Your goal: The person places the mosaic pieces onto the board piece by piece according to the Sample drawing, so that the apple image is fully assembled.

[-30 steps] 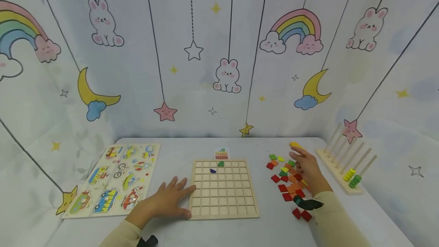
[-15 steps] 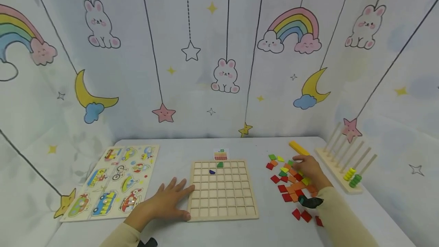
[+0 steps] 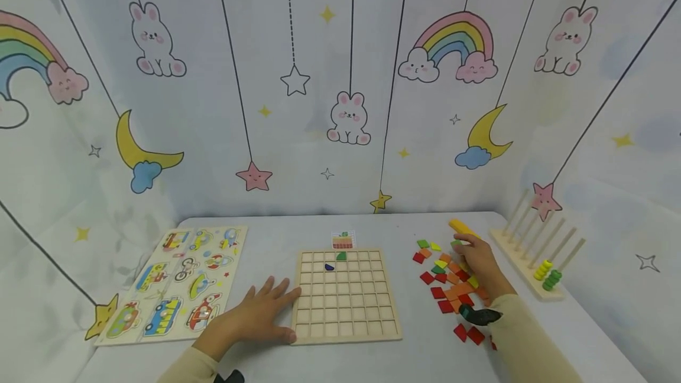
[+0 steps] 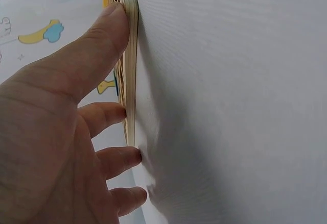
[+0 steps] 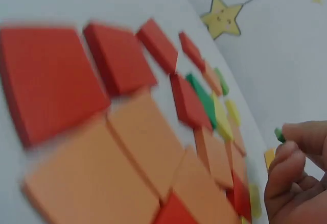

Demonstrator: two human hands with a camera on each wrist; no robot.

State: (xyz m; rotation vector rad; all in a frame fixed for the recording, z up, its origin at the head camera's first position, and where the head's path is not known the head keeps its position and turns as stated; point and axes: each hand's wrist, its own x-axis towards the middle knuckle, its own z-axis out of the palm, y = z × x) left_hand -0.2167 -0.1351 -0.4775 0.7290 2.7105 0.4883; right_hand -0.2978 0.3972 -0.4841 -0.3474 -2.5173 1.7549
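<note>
My left hand [image 3: 266,312] lies with fingers spread. Its thumb and fingertips touch the left edge of a wooden grid board [image 3: 367,298], as the left wrist view also shows. On the board's upper rows sit a green piece [image 3: 341,256] with a curved side and a small dark blue piece [image 3: 329,267]. Over on the right, my right hand [image 3: 479,262] pinches a small green tile [image 5: 279,134] between thumb and finger, above scattered tiles. Red tiles [image 5: 51,81], orange tiles [image 5: 97,168] and a few yellow and green ones lie below it.
A small pattern card [image 3: 343,240] lies behind the board. At the left is a vehicle puzzle board [image 3: 178,285]. A yellow bar [image 3: 461,228] lies beyond my right hand, and a peg rack [image 3: 532,270] with yellow and green beads stands further right.
My right hand has come back from beside the yellow bar to the tiles and picked up a green one, raising it slightly. The left hand stays at the board's edge.
</note>
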